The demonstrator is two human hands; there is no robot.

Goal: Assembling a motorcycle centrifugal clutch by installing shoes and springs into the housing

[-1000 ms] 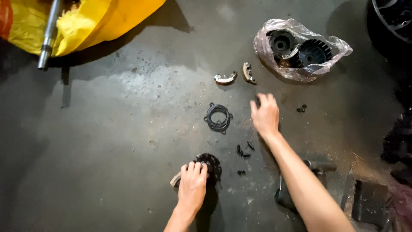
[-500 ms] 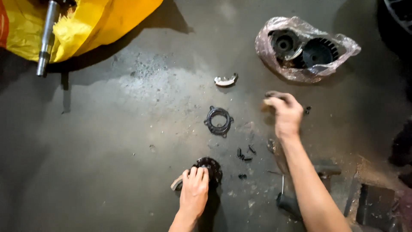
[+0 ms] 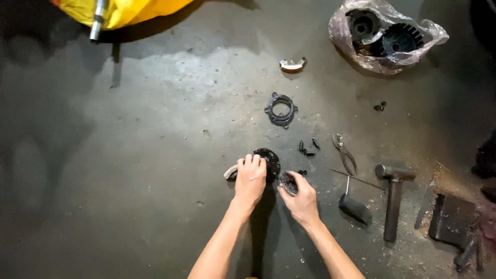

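Since a second ago the right hand (image 3: 302, 199) has come back from the curved shoe pieces up the floor and now sits just beside the left hand (image 3: 251, 178), carrying a small curved metal piece (image 3: 288, 183); only one curved shoe (image 3: 292, 64) remains at 12 o'clock where two lay before. The left hand rests flat on the dark round hub (image 3: 269, 163), fingers together and pressed down over its near edge, with a pale curved shoe (image 3: 231, 172) poking out at its 9 o'clock. The right fingers are clamped around the small curved piece, which touches the hub at roughly 4 o'clock. The hub looks like solid cast metal: heavy for its size, stiff, likely greasy, so best gripped around the rim rather than across the face. The curved piece looks rigid and light, easiest held by its ends. A black ring plate (image 3: 281, 109) lies at 12 o'clock, loose bolts (image 3: 307, 148) at 2 o'clock, pliers (image 3: 344, 153) and a hammer (image 3: 393, 199) at 3 o'clock.
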